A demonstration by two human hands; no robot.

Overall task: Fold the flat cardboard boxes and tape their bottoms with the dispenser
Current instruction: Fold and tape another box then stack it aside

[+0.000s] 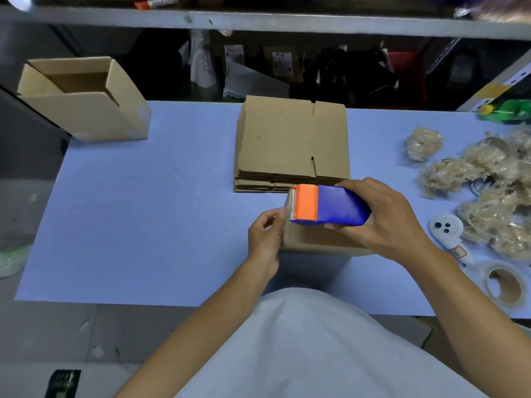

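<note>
Right now the right hand [385, 222] grips the dispenser [330, 205] atop the box [316, 239]; left hand [265, 234] pinches tape end at box edge, just beside. Pull w/ steady pressure, keep straight along seam.

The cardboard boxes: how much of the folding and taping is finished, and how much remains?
One open folded box stands at the table's far left, apparently finished. In hand: the right hand holds the tape dispenser on a folded box; the left hand grips its end. A stack of flat boxes remains.
</note>
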